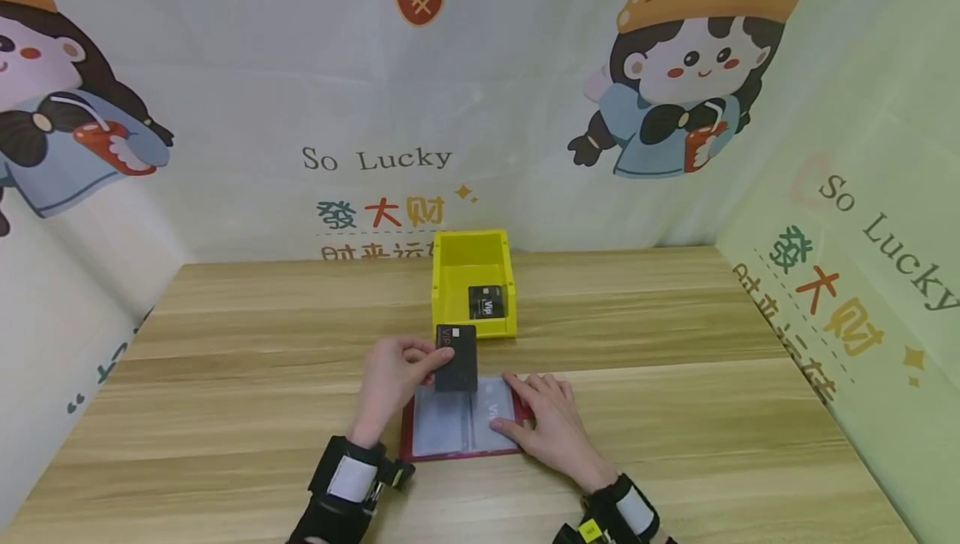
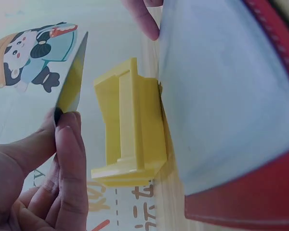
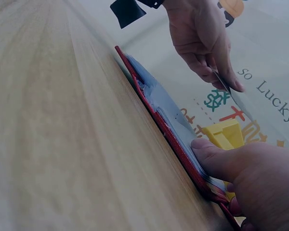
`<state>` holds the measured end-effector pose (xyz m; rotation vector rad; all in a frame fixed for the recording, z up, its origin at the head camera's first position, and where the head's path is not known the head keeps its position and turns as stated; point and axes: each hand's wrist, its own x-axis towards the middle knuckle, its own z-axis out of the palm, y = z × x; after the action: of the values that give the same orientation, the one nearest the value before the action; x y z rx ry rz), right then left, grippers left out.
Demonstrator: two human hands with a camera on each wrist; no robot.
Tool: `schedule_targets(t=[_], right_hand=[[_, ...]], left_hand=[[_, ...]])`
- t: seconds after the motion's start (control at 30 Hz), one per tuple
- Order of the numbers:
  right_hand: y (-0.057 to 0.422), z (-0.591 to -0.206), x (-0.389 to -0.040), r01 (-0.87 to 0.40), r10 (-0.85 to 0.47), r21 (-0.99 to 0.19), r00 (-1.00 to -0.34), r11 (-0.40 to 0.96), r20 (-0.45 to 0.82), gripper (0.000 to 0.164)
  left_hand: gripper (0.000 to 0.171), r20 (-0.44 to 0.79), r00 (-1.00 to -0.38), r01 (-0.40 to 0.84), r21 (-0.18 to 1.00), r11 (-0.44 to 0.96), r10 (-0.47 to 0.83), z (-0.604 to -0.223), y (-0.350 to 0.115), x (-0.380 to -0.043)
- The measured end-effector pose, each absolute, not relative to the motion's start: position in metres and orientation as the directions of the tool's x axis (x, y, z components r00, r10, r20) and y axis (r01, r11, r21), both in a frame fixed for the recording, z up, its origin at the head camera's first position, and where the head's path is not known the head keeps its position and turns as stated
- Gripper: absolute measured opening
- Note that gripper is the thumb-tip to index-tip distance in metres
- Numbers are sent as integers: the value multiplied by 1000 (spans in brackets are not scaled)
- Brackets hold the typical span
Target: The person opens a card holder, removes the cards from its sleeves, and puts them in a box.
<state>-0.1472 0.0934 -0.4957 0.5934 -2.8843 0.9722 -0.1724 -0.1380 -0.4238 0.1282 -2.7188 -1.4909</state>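
Note:
My left hand [image 1: 397,373] pinches a black VIP card [image 1: 457,369] between thumb and fingers, above the open card holder [image 1: 442,431]. In the left wrist view the same card [image 2: 73,82] is seen nearly edge-on, apart from the clear pages. The card holder has a red cover and clear plastic sleeves. My right hand [image 1: 551,423] holds its right side; in the right wrist view the thumb [image 3: 212,156] presses on the pages, with fingertips at the red cover's edge. Faint lettering shows in the right sleeve.
Just behind the card holder stands a yellow bin [image 1: 471,257], with another black VIP card [image 1: 487,302] inside. All of this is on a wood-grain table [image 1: 247,394]. A printed cloth backdrop [image 1: 517,111] rises at the table's back and sides.

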Motion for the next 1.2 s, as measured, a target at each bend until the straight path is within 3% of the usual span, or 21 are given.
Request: schedule_targets(t=[0.4, 0.93, 1.2], right_hand=[[93, -499, -148, -377, -344, -583, -923, 720, 172, 64], [93, -496, -148, -376, -339, -569, -924, 732, 174, 63], [93, -496, -148, -370, -336, -571, -927, 733, 168, 63]], left_hand=[[22, 32, -998, 3, 864, 504, -49, -420, -125, -191], [31, 141, -987, 82, 862, 499, -82, -424, -103, -212], [21, 233, -966, 132, 819, 559, -114, -424, -90, -220]])
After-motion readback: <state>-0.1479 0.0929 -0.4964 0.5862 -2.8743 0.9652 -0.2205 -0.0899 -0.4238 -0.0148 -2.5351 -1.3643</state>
